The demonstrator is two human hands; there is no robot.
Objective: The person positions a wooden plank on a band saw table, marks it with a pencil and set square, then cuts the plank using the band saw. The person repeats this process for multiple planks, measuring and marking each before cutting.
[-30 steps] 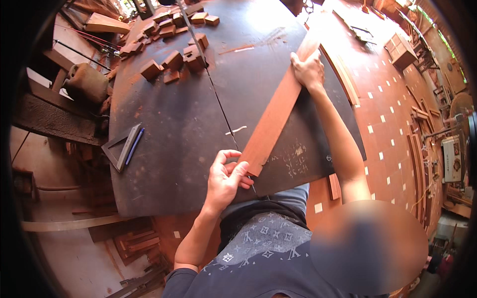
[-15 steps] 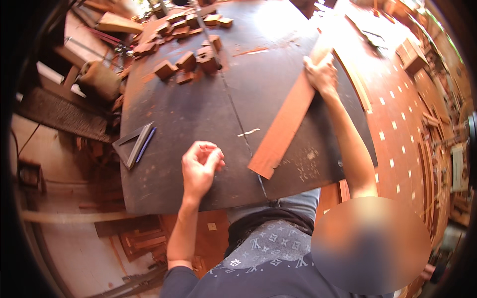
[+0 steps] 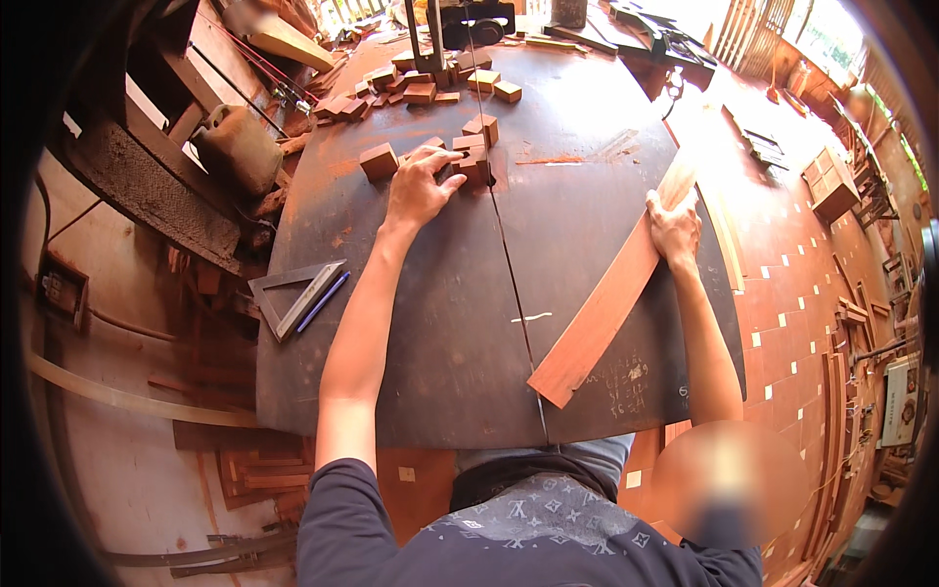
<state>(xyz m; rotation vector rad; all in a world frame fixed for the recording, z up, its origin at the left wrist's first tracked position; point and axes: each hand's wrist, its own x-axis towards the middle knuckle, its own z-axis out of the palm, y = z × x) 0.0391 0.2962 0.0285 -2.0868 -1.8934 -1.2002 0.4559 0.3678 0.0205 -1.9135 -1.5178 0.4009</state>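
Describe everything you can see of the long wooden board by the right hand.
The board is a long, flat, narrow strip of reddish-brown wood with straight long sides. It slants over the dark table, its near end by the seam and its far end up toward the right, lost in glare. The right hand grips it beyond its middle. Whether its whole underside touches the table is unclear.

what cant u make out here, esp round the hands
- Far end of the wooden board, head view: washed out by glare.
- Some wooden blocks, head view: partly covered by the left hand; whether it touches them is unclear.
- Part of the board's edge, head view: hidden by the right hand.
- Pale marks on the dark table, head view: too small and faint to read.
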